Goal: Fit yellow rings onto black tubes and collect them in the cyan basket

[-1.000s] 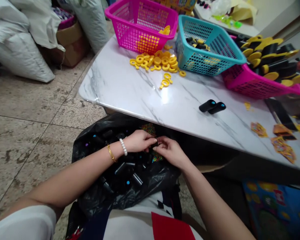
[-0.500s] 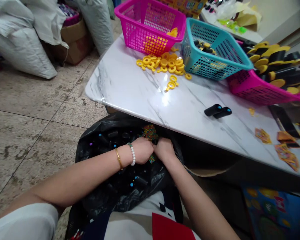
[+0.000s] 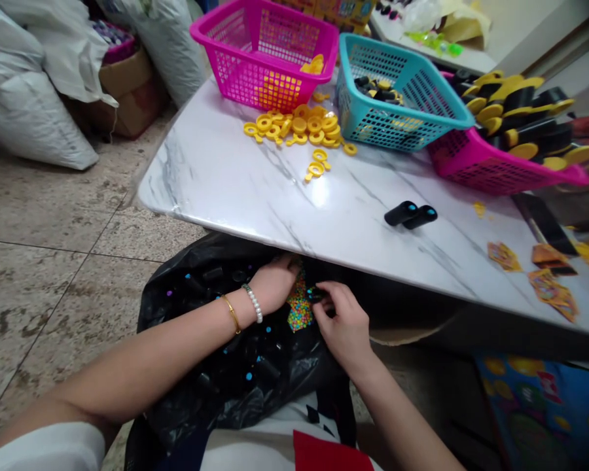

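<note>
Over an open black plastic bag point(image 3: 171, 392), my left hand point(image 3: 273, 286) is closed on the top of a packet of small multicoloured beads point(image 3: 300, 313), which hangs down beside the fingers. To its right, my right hand point(image 3: 342, 319) pinches a small black piece point(image 3: 315, 294) between thumb and fingertips, close to the packet. The piece is partly hidden by the fingers, and its exact kind is unclear. Inside the bag lie several black tubes point(image 3: 267, 367), some with blue ends.
A marble-patterned table point(image 3: 216, 176) stands ahead, its edge just beyond my hands. On it are yellow ring pieces point(image 3: 299, 124), two black tubes point(image 3: 410, 214), a pink basket point(image 3: 211, 49), a blue basket point(image 3: 407, 124) and another pink basket point(image 3: 485, 167) of black-and-yellow parts. White sacks point(image 3: 49, 111) stand at left.
My hands were together at the packet; the right has moved away to the right and now pinches a black piece. The packet shows more fully below my left hand. The view has shifted slightly.
</note>
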The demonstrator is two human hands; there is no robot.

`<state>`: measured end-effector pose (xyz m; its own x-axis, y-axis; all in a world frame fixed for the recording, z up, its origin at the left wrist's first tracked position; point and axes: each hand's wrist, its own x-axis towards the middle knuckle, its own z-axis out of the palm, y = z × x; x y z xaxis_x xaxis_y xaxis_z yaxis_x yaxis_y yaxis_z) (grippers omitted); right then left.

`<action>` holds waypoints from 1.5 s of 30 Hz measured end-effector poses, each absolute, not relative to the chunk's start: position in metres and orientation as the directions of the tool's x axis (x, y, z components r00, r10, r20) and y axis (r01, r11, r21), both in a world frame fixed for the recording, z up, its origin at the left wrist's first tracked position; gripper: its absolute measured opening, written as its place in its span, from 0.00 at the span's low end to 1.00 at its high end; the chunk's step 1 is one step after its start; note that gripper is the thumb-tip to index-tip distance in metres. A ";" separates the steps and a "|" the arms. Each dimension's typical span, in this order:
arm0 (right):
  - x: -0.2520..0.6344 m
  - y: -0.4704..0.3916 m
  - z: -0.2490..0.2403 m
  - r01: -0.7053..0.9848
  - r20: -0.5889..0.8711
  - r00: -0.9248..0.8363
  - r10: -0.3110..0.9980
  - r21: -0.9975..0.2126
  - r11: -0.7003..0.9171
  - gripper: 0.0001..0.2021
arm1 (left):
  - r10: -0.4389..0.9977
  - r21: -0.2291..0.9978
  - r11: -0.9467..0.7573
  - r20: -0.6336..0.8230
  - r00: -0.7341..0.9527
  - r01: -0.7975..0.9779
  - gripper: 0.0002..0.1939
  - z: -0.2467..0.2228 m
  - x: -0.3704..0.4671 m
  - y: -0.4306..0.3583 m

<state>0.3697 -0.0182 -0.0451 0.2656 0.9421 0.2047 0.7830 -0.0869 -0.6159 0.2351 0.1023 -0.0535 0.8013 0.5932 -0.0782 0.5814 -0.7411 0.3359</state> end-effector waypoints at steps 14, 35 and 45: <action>0.407 -0.033 -0.047 0.964 0.258 0.060 0.964 -0.265 0.011 0.13 | 0.517 0.348 -0.745 -0.238 0.822 0.569 0.09 -0.061 0.245 0.101; 0.402 -0.037 -0.038 0.396 0.105 0.487 0.867 -0.911 -0.112 0.13 | 0.370 0.627 -0.720 -0.015 0.929 0.297 0.16 -0.012 0.231 0.095; 0.493 -0.030 0.030 0.436 0.278 0.774 0.569 -0.886 -0.160 0.18 | 0.431 0.694 -0.703 0.244 0.869 0.153 0.10 0.053 0.222 0.100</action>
<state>0.4929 -0.0297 0.0305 0.7736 0.5695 0.2779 0.4361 -0.1603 -0.8855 0.2224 0.0995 0.0526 0.8688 0.4306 0.2444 0.1533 -0.7033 0.6942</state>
